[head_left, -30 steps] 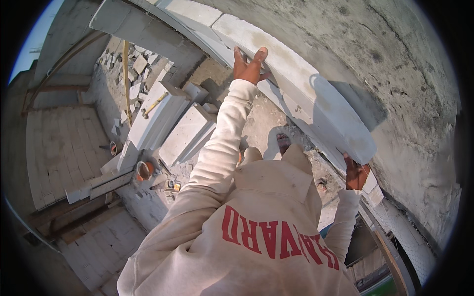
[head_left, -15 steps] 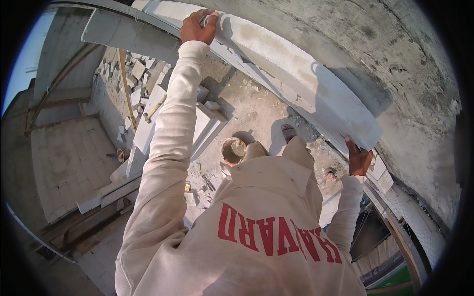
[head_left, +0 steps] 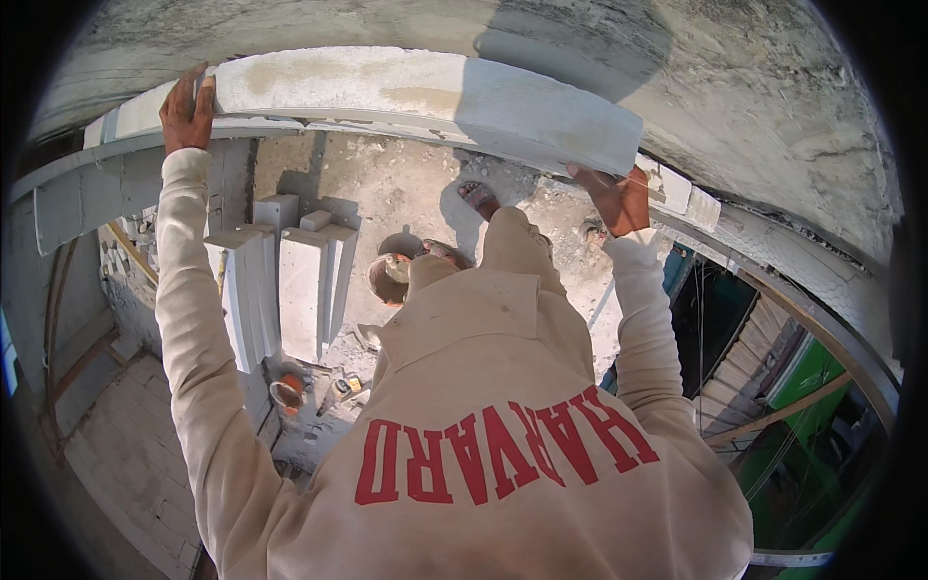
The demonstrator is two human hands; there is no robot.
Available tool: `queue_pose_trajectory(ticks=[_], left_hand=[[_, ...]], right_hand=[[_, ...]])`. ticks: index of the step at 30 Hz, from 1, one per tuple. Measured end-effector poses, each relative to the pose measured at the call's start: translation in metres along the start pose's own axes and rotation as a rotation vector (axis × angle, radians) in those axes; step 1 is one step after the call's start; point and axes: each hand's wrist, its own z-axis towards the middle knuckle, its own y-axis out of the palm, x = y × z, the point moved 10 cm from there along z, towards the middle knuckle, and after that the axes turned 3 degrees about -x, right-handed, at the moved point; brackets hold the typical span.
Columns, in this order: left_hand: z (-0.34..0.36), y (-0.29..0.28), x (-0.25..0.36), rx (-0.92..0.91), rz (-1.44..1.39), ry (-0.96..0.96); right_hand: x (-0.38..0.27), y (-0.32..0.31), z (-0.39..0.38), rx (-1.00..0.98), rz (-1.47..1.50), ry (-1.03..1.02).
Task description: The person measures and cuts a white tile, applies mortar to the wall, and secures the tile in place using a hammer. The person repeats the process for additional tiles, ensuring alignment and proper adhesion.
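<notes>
A long white masonry block (head_left: pixel 387 87) lies along the top of a wall course, against a rough grey concrete surface. My left hand (head_left: pixel 188 111) is at its left end, fingers reaching up over the edge and thumb beside the block's end. At the lower right corner, my right hand (head_left: pixel 622 200) grips the block, with the thumb along its lower face and the other fingers partly hidden. Both arms are spread wide, in light sleeves. Smaller white pieces (head_left: pixel 667 184) sit just beyond my right hand in the same row.
Below, tall white blocks (head_left: pixel 303 290) stand on the dusty floor (head_left: pixel 372 184). A bucket with grey mix (head_left: pixel 390 278) is by my feet, and an orange container (head_left: pixel 288 391) lies farther left. Wooden beams (head_left: pixel 778 411) and a dark opening are at right.
My view has swung round, so the block and wall now run nearly level across the top. Both hands remain at the block, the left one now nearer its left end.
</notes>
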Motion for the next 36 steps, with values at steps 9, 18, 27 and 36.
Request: queue_pose_trajectory(ticks=[9,18,27,36], left_hand=[[0.004,0.005,-0.014,-0.071,-0.297,0.054],[0.006,-0.001,-0.005,-0.033,-0.287,0.090],[0.012,0.000,0.010,0.000,-0.258,0.116],[-0.074,-0.043,0.042,0.446,-0.118,-0.106]], right_hand=[[0.087,-0.060,0.021,0.169,1.539,-0.088],[0.089,-0.033,0.052,0.794,1.368,0.021],[0.081,-0.045,0.054,0.729,1.357,-0.012],[0.075,0.028,-0.034,0.006,1.199,0.322]])
